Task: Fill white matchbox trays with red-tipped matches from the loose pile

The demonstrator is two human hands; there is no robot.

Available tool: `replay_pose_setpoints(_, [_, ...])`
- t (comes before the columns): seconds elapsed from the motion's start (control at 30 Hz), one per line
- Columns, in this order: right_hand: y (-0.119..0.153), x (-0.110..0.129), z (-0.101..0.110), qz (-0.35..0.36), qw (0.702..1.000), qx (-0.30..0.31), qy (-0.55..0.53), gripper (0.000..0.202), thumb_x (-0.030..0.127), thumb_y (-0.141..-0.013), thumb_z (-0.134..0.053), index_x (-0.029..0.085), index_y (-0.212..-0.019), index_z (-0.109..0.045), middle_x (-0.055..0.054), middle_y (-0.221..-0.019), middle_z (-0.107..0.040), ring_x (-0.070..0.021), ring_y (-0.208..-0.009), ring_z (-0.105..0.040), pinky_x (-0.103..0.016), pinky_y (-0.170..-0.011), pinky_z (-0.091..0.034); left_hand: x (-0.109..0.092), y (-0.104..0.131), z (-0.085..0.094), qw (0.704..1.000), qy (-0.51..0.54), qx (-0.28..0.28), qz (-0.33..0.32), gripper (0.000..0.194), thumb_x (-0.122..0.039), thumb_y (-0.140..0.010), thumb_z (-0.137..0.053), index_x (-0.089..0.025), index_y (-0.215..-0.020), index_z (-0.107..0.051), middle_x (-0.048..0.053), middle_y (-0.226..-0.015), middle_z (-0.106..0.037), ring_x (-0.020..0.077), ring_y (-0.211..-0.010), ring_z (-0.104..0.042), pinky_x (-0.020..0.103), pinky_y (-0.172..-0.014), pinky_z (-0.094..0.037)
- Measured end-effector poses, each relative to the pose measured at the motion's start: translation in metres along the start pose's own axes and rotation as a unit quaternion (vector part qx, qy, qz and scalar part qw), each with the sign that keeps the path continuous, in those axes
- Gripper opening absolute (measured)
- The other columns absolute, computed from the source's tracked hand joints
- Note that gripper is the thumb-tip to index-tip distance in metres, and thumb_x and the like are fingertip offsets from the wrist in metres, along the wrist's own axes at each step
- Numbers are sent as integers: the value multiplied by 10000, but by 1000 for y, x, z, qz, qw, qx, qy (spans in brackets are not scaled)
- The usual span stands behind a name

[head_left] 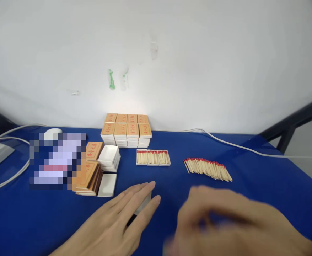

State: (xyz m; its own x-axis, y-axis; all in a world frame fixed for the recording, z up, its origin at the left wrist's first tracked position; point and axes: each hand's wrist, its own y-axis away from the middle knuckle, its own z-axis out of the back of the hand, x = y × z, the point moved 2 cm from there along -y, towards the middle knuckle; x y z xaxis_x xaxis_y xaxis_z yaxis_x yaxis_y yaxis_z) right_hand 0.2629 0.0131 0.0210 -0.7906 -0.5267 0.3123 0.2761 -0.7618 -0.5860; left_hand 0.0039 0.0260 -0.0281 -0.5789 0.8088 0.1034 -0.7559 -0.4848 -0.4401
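My left hand is low in the middle, its fingers closed around a small white matchbox tray that shows only between the index finger and thumb. What lies inside that tray is hidden. Blurred by motion, my right hand is curled at the lower right; whatever its fingertips hold, if anything, cannot be made out. Beyond it lies a row of loose red-tipped matches on the blue table. Three white trays filled with matches stand side by side farther back.
Several orange matchboxes are stacked near the wall. At left are orange box sleeves, stacked white trays and one flat tray. A pixelated object, a white mouse and cables also lie on the blue table.
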Motion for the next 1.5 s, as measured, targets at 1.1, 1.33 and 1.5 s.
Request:
replay_pose_setpoints(1.1, [10, -30, -44, -3, 971, 41, 234, 226, 321, -1123, -501, 184, -1122, -682, -144, -1118, -833, -280, -943, -763, -356, -575, -618, 3, 16, -7, 999, 11, 43, 19, 544, -263, -1188, -405, -160, -1721, -430, 106, -1674, -605, 242, -1511, -629, 303, -1208, -541])
replay_pose_setpoints(1.33, [12, -26, -43, 14, 974, 42, 220, 233, 320, -1122, -514, 178, -1151, -696, -133, -1313, -829, -265, -951, -744, -333, -560, -615, 1, 20, -7, 999, -2, 49, 16, 566, -234, -1169, -417, -156, -1730, -411, 109, -1694, -580, 255, -1508, -634, 336, -1188, -577])
replay_pose_setpoints(1.5, [11, -23, -43, 8, 977, 40, 211, 247, 301, -1125, -501, 168, -1183, -701, -133, -1331, -826, -260, -951, -751, -319, -550, -614, 2, 18, -10, 999, -2, 39, 22, 588, -130, -1121, -450, -158, -1708, -450, 100, -1664, -612, 240, -1453, -684, 336, -1159, -597])
